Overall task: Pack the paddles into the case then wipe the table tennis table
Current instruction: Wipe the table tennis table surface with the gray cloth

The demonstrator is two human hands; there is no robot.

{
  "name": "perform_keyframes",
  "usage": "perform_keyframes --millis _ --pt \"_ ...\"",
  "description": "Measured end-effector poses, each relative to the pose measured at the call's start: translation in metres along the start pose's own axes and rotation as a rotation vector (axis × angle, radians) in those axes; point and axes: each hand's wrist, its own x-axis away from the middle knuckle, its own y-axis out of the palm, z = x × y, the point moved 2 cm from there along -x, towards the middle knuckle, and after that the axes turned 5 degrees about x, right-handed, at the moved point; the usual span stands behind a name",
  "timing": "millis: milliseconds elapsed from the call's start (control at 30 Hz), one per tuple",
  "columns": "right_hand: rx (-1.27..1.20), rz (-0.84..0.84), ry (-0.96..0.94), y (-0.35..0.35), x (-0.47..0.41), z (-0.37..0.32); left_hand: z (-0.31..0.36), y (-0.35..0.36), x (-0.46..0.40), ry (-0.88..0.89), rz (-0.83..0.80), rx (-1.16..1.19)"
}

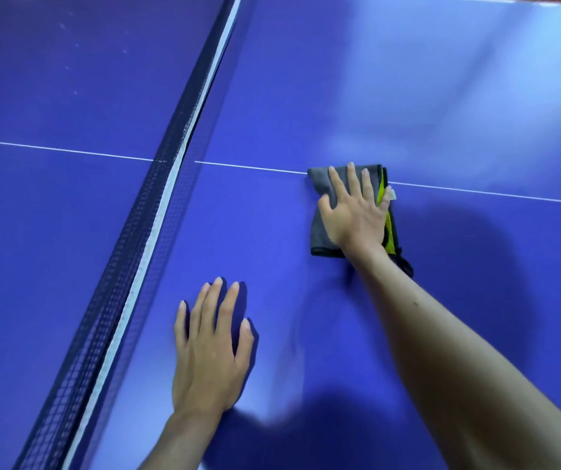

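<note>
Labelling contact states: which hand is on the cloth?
The right hand, flat with straight fingers on the folded grey cloth at the white centre line. The left hand rests on bare blue table near the net.

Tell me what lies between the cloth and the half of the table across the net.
The net does. It runs the table's width, left of the folded cloth under the right hand. The left hand rests flat on the near half, beside the net, below a straight sweep toward it.

A table tennis room: a blue table (407, 96) with white lines and a net (157, 198).
</note>
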Motion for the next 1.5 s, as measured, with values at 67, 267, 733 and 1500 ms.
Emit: perform_keyframes --millis 67,267,733,1500 --pt "0.016 0.006 -0.021 0.002 0.008 0.002 0.000 0.000 0.001 -0.003 -0.011 -0.004" --pt "0.024 0.068 -0.075 0.009 0.081 -0.004 0.001 0.001 0.002 0.008 -0.007 -0.003" --pt "0.085 0.079 -0.105 0.016 0.323 -0.067 0.002 -0.014 0.003 -0.028 0.044 0.224" --pt "0.067 0.090 0.078 0.016 0.080 -0.077 -0.066 -0.019 -0.038 0.228 -0.067 0.026"
